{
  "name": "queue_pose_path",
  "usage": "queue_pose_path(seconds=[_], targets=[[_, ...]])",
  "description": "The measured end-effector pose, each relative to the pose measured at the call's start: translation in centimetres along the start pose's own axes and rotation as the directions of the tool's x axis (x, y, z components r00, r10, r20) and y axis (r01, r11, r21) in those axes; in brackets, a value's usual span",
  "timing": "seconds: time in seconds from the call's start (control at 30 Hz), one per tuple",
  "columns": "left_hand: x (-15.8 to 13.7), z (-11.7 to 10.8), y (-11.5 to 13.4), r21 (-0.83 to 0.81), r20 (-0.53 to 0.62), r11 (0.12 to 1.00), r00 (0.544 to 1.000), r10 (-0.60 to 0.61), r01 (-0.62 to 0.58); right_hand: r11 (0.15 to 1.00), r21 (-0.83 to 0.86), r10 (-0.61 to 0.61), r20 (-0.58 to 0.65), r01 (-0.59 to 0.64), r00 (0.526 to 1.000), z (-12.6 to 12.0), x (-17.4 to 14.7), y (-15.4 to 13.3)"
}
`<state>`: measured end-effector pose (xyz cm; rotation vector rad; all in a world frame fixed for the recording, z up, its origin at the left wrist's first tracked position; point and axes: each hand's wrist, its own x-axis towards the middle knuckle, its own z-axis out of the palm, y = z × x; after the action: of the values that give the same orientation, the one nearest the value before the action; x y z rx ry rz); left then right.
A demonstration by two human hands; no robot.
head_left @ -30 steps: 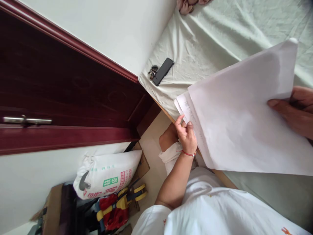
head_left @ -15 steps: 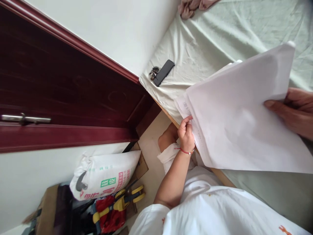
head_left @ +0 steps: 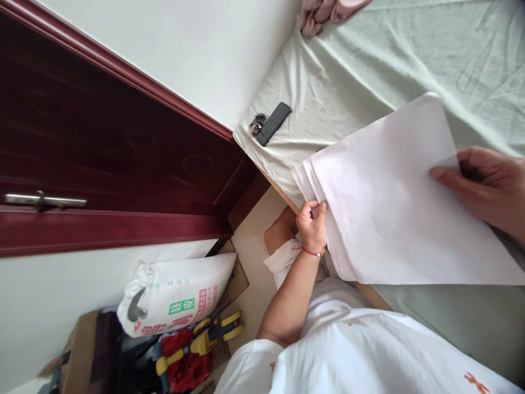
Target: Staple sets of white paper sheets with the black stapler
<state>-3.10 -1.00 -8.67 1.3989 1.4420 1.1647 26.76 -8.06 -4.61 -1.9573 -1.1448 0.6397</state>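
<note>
Several large white paper sheets (head_left: 389, 202) lie in a loose stack over the bed's front edge, their left edges slightly fanned. My left hand (head_left: 312, 227), with a red cord bracelet on its wrist, pinches that left edge between thumb and fingers. At the opposite side my right hand (head_left: 488, 189) grips the sheets, thumb on top and the other fingers partly hidden behind the paper. The top sheet looks blank, and its far corner curls up. How many sheets each hand holds, I cannot tell.
A pale green sheet covers the bed (head_left: 348, 71). On its left corner lie a black phone (head_left: 274, 123) and keys (head_left: 257, 125); pink cloth (head_left: 322, 16) lies farther back. A dark red door (head_left: 123, 137), a white sack (head_left: 176, 295) and a yellow-wheeled toy (head_left: 200, 342) are at left.
The top sheet's far right corner has moved left and down, along with my right hand. The left edges are more fanned, and printing seen there earlier is covered. My left hand has barely moved.
</note>
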Motion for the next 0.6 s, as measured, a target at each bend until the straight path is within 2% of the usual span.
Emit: queue_pose_path(seconds=[0.1, 0.17, 0.27, 0.4, 0.6], targets=[[0.0, 0.1, 0.1, 0.007, -0.021, 1.0, 1.0, -0.002, 0.002, 0.995, 0.037, 0.09, -0.011, -0.089, 0.996, -0.1, -0.2, -0.7], [0.0, 0.1, 0.2, 0.003, -0.019, 1.0, 1.0, -0.006, 0.006, 0.994, 0.04, 0.107, -0.024, -0.106, 0.994, 0.0, -0.3, -0.9], [-0.1, 0.3, 0.5, -0.032, -0.018, 0.999, 1.0, 0.013, -0.014, 0.995, 0.004, 0.104, -0.038, -0.103, 0.994, 0.2, 0.0, -0.1], [-0.1, 0.4, 0.6, -0.067, -0.08, 0.994, 0.993, 0.083, -0.089, 0.997, -0.018, 0.073, -0.072, -0.075, 0.995, 0.8, 0.4, 1.8], [0.0, 0.6, 1.4, -0.13, -0.039, 0.991, 0.999, 0.008, -0.014, 0.996, 0.006, 0.089, -0.112, -0.089, 0.99, 0.6, 0.3, 1.0]])
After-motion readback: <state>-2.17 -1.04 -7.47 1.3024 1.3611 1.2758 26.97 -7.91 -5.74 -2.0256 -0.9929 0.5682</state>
